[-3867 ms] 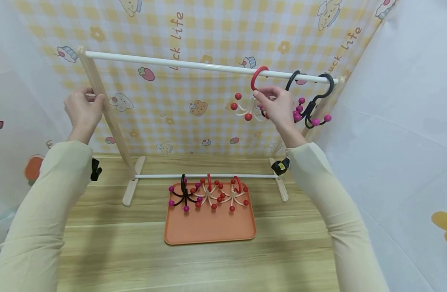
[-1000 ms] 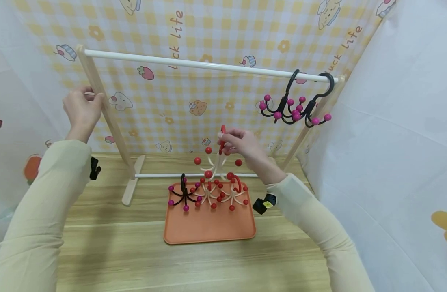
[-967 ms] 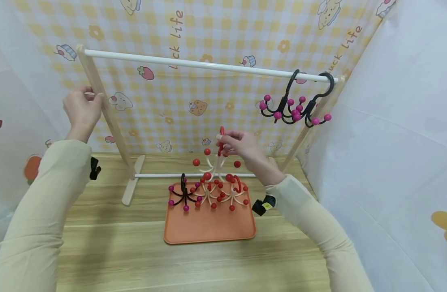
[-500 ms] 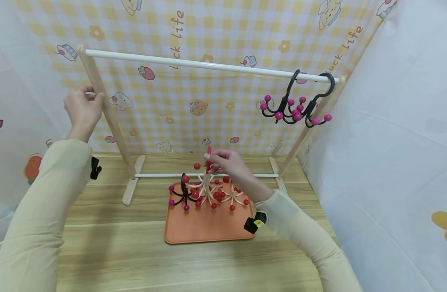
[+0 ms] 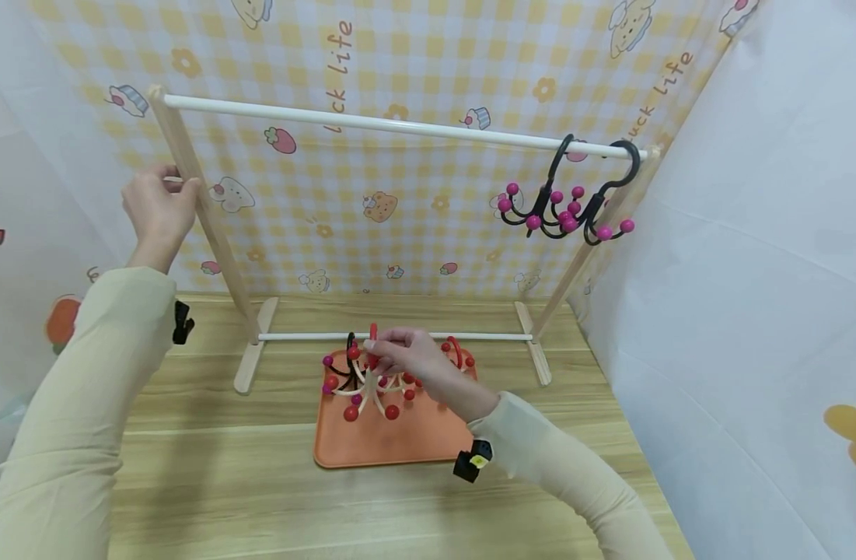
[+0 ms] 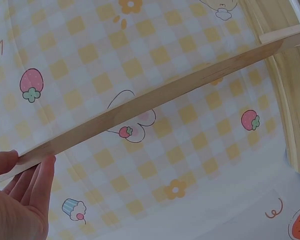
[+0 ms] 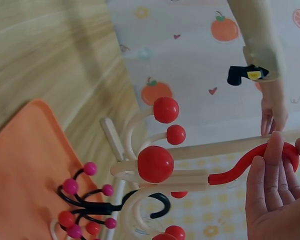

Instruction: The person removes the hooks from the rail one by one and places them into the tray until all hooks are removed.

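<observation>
A: Orange tray (image 5: 400, 447) lies on the wooden table (image 5: 260, 498), just in front of the low bar of the rack (image 5: 211, 225). What does the right hand (image 5: 417, 362) have?

B: Its fingers (image 7: 270, 175) and thumb pinch the red hook of a cream hanger (image 5: 370, 389) with red balls on its arms. In the right wrist view the hook curves out from between the fingertips and the cream arms fan away from it.

A: Where is that hanger relative to the tray?

B: Over the tray's back half, toward its left side, with the lowest red balls near the tray floor; whether they touch it cannot be told. A black hanger (image 5: 344, 365) with pink balls lies on the tray just beside it, and further cream hangers (image 5: 455, 362) lie behind the hand at the tray's back edge.

A: And the left hand (image 5: 158, 210)?

B: It grips the rack's left wooden post, well above and to the left of the tray. The left wrist view shows the fingers (image 6: 37, 182) laid along the post's edge with the thumb on the other side.

A: What else hangs above the tray?

B: Two black hangers (image 5: 567, 206) with pink balls hook over the white top rail (image 5: 365, 124), far to the tray's upper right, close against each other near the right post
</observation>
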